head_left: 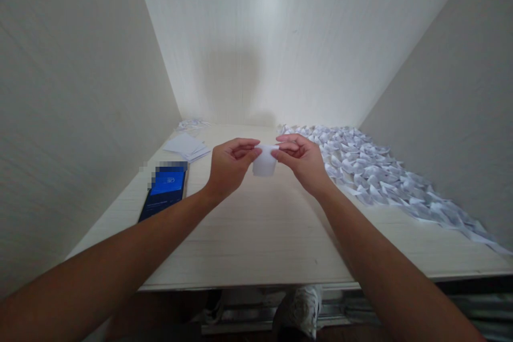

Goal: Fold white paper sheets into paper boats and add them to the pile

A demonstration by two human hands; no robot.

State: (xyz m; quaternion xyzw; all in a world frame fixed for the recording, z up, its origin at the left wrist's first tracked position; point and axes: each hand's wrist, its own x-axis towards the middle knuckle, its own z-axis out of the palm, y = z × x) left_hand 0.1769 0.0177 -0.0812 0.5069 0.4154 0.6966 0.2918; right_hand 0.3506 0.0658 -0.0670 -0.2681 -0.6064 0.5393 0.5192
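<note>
A small white piece of paper (pixel 264 163) is held up above the table between my two hands. My left hand (pixel 230 164) pinches its upper left edge between thumb and fingers. On the other side, my right hand (pixel 304 161) grips the upper right edge in the same way, thumb in front. The lower part of the paper hangs free toward me. Whether it is folded along the top I cannot tell.
The pale table (pixel 256 246) is boxed in by panels on three sides. Many folded white paper pieces (pixel 372 171) are heaped along the right. At left lie flat paper sheets (pixel 186 145), paper scraps (pixel 192 125) behind them, and a phone (pixel 166 187) with its screen lit.
</note>
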